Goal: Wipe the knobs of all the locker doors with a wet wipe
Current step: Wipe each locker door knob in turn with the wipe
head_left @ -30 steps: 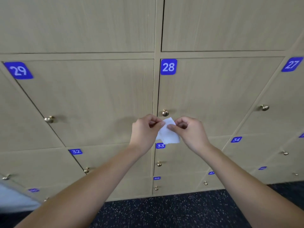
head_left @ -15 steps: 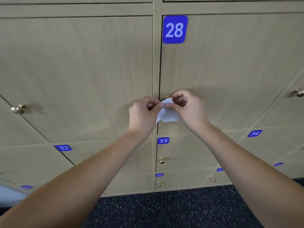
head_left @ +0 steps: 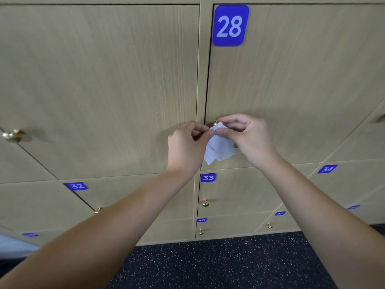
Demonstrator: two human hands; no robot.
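Both hands moved up from below door 28's knob [head_left: 215,122] to knob level. Right hand [head_left: 248,138] now has fingertips at knob, which is mostly hidden. Left hand [head_left: 187,142] pinches wet wipe [head_left: 218,149] corner just beside it. Wipe more crumpled, hanging below knob.

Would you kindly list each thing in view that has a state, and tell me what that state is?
Wet wipe: partly unfolded, pinched by both hands, hanging below them.
Left hand: pinches the wipe's top edge.
Right hand: pinches the wipe beside the knob.
Locker 28 knob: mostly hidden by the fingers and wipe.
Locker 28 door: closed.
Locker 33 door: closed.
Locker 33 knob: untouched.
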